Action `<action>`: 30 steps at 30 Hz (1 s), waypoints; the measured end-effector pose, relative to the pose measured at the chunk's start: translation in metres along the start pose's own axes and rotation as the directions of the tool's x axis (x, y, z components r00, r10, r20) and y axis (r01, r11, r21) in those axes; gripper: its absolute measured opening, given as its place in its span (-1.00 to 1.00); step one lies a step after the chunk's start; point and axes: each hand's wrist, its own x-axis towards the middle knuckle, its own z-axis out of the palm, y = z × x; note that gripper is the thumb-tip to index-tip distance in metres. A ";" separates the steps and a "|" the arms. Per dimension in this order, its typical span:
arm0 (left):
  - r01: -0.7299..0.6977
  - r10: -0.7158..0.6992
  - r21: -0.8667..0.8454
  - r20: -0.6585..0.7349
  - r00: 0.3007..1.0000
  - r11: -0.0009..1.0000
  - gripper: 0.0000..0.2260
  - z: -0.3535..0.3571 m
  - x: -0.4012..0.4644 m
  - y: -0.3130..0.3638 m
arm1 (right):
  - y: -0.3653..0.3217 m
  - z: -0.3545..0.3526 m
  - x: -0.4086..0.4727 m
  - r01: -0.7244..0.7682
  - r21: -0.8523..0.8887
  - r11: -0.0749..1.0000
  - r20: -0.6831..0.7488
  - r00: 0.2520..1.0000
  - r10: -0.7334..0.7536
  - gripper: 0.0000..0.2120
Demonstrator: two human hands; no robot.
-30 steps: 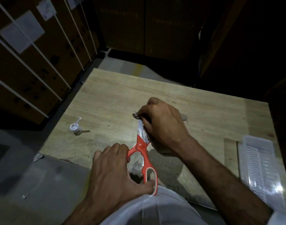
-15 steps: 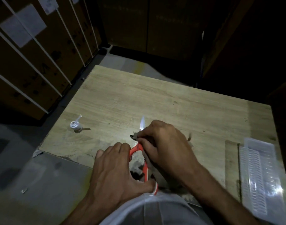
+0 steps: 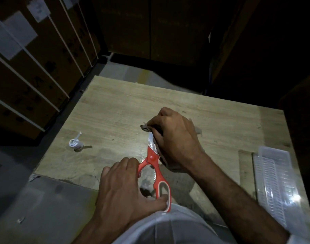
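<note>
Scissors [image 3: 152, 161] with orange handles sit over the near middle of the wooden table [image 3: 115, 110], blades pointing far. The left hand [image 3: 126, 187] has its fingers curled round one handle and its thumb at the other loop. The right hand [image 3: 175, 138] clamps a grey scrap [image 3: 145, 127] around the blades. A small white bottle [image 3: 76, 144] stands to the left, and a clear plastic tray [image 3: 277, 182] lies at the right edge.

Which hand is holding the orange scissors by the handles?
The left hand, gripping the handles of the scissors; the right hand clutches a grey rag at the blades.
</note>
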 end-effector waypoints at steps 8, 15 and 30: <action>0.014 -0.014 -0.004 0.023 1.000 1.000 -0.39 0.001 0.003 0.003 | 0.042 0.005 0.027 -0.160 -0.020 0.987 -0.099 0.983 0.157 -0.84; 0.074 -0.074 -0.041 -0.006 0.997 0.996 -0.45 -0.002 0.003 -0.005 | 0.092 0.000 -0.022 -0.257 0.128 0.958 -0.241 0.929 0.281 -0.88; 0.046 -0.048 -0.061 -0.031 0.998 0.997 -0.50 0.006 0.026 0.007 | 0.029 0.024 -0.095 -0.523 0.787 0.329 0.420 0.843 0.336 -0.69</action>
